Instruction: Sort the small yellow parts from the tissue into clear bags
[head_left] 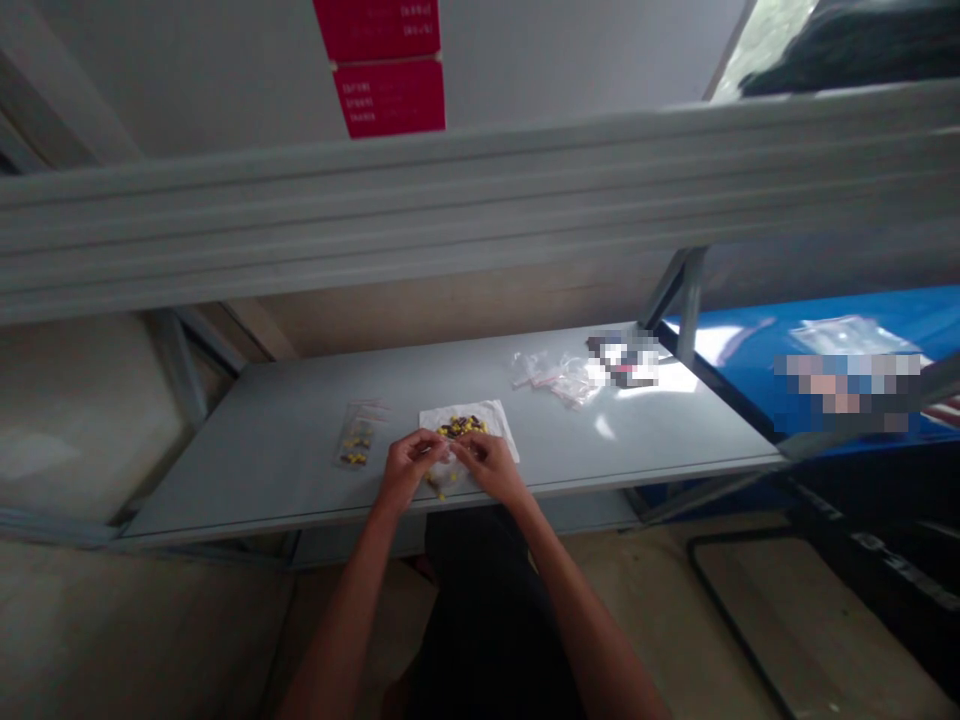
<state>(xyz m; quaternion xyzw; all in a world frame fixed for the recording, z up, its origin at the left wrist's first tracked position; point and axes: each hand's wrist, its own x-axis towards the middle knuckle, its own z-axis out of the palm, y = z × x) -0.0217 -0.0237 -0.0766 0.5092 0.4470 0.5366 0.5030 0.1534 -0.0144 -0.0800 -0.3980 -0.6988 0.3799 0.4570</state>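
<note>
My left hand [409,462] and my right hand [486,462] meet near the front edge of a grey shelf [285,440]. Both pinch a small clear bag [444,470] between them, fingers closed on it. A few yellow pieces show in the bag below my fingers. Just behind my hands lies a white sheet [495,415] with a heap of small yellow and dark pieces [461,427] on it. To the left of my left hand lies a filled clear bag [355,440] with yellow and dark pieces inside.
Several empty clear bags [555,376] lie at the back right of the shelf. A grey shelf beam [480,210] crosses overhead. A blue surface [757,365] adjoins on the right. Red labels [386,70] hang on the wall.
</note>
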